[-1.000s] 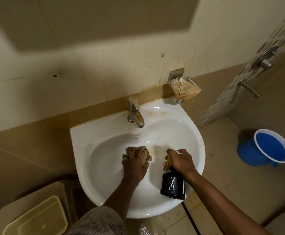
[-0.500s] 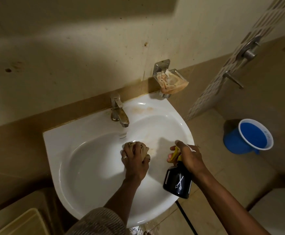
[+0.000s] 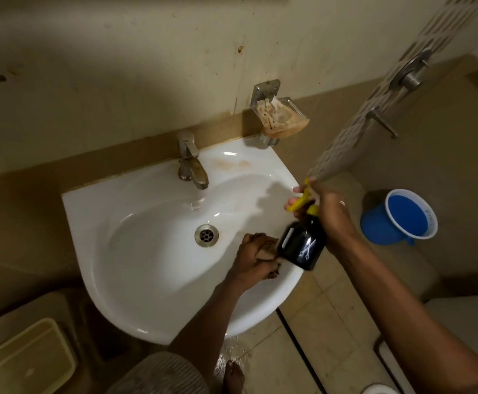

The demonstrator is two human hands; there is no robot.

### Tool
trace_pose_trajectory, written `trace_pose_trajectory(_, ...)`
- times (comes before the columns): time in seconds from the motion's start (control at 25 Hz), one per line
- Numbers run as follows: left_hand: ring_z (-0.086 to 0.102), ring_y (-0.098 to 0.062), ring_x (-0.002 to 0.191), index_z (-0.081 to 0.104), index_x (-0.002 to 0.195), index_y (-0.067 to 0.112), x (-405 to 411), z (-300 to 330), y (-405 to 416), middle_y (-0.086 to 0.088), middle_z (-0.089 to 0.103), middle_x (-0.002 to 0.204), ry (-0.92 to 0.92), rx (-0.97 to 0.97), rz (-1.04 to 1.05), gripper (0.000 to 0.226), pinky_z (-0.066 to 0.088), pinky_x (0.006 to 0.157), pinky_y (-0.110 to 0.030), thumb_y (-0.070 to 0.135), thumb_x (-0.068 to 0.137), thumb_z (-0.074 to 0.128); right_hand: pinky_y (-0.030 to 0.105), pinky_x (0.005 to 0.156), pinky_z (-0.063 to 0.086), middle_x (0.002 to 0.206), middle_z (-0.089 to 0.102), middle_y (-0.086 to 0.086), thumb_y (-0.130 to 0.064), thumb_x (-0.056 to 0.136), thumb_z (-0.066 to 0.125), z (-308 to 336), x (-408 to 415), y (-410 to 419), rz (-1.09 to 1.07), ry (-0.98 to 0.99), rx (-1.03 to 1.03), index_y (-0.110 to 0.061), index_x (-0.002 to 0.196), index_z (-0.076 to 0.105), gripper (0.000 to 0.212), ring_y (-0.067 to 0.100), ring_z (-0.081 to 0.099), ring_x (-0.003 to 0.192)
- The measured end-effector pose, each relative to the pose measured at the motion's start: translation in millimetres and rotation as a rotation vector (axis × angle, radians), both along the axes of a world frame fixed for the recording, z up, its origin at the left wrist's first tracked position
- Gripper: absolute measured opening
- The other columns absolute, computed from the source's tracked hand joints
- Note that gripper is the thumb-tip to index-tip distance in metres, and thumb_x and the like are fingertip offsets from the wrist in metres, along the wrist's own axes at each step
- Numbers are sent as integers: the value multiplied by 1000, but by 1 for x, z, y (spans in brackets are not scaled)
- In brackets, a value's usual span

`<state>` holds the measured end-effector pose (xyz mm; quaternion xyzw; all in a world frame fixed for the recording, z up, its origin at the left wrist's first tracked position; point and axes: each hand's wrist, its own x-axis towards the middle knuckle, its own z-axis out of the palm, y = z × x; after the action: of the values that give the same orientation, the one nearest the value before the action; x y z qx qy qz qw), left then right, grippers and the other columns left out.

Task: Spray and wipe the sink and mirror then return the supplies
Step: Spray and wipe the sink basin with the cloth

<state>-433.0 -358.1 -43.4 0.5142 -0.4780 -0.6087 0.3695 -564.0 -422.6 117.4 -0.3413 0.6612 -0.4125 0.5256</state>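
A white wall-hung sink fills the middle of the view, with a steel drain and a metal tap at its back. My left hand grips a crumpled brown cloth against the right inner wall of the bowl. Just above and right of it, my right hand holds a black spray bottle by its yellow trigger head, over the sink's right rim, nozzle toward the bowl. The bottle hides part of the cloth. No mirror is in view.
A wall soap dish holding a brownish rag hangs behind the sink's right corner. A blue mug stands on the floor at right, below wall valves. A cream lidded bin sits lower left. The floor beneath the sink is wet.
My left hand slid the cloth from beside the tap's outlet to the right side of the bowl, uncovering the drain. My right hand lifted the bottle up and right.
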Motion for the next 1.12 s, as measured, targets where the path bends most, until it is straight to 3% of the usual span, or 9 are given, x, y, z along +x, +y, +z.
trace_pose_trajectory(0.12, 69, -24, 85, 69, 103, 14, 3, 26, 15, -16, 57, 120, 223, 174, -31, 35, 56, 57, -29, -3, 74, 77, 32, 68, 57, 81, 75, 21, -33, 107, 55, 16, 5, -19, 67, -3, -28, -5, 91, 74, 37, 26, 75, 72)
trace_pose_trajectory(0.24, 71, -28, 79, 67, 111, 7, 9, 46, 35, -25, 67, 110, 269, 221, -61, 41, 57, 60, -33, -1, 72, 78, 28, 62, 55, 83, 73, 23, -28, 108, 54, 25, 11, -19, 226, 107, -120, 1, 98, 73, 37, 27, 74, 70)
trace_pose_trajectory(0.44, 63, -21, 107, 69, 111, 22, 19, 62, 59, -7, 63, 116, -25, 83, -85, 64, 56, 90, -33, 29, 50, 86, 26, 61, 56, 90, 74, 27, -30, 108, 55, 32, 9, 7, 307, 150, -170, 12, 113, 71, 45, 30, 75, 78)
trace_pose_trajectory(0.56, 55, -23, 109, 69, 113, 25, 18, 75, 71, -3, 53, 114, -212, -6, -158, 69, 49, 86, -27, 27, 47, 86, 27, 63, 57, 91, 76, 26, -32, 108, 55, 36, -4, 28, 291, 141, -176, 10, 114, 72, 46, 30, 76, 80)
trace_pose_trajectory(0.72, 48, -15, 93, 68, 117, 21, 27, 94, 83, 5, 41, 99, -475, -223, -375, 72, 40, 71, -15, 29, 47, 84, 33, 68, 55, 86, 75, 23, -33, 107, 56, 34, -17, 57, 256, 142, -156, 9, 111, 73, 45, 31, 76, 79)
trace_pose_trajectory(0.8, 43, -9, 86, 70, 113, 17, 45, 96, 92, 9, 46, 93, -562, -344, -491, 64, 35, 69, -15, 27, 51, 82, 34, 70, 54, 83, 75, 22, -33, 107, 57, 35, -18, 69, 236, 146, -157, 8, 108, 74, 44, 33, 76, 80)
trace_pose_trajectory(0.88, 44, -12, 87, 71, 108, 13, 69, 97, 100, 0, 58, 96, -680, -428, -605, 57, 36, 75, -22, 36, 56, 79, 34, 71, 54, 84, 75, 23, -33, 107, 57, 34, -15, 79, 219, 152, -161, 8, 108, 74, 44, 33, 75, 81)
trace_pose_trajectory(1.0, 55, -18, 99, 68, 107, 7, 107, 104, 108, -8, 63, 105, -778, -333, -620, 70, 45, 85, -31, 48, 51, 75, 35, 73, 54, 87, 75, 25, -32, 107, 57, 32, -1, 94, 216, 136, -165, 9, 110, 74, 45, 32, 75, 81)
trace_pose_trajectory(1.12, 61, -22, 106, 65, 115, 12, 136, 114, 104, -4, 63, 115, -854, -139, -646, 76, 51, 90, -35, 44, 46, 78, 32, 69, 54, 89, 75, 30, -32, 108, 56, 26, 15, 106, 229, 136, -164, 9, 111, 73, 45, 29, 73, 80)
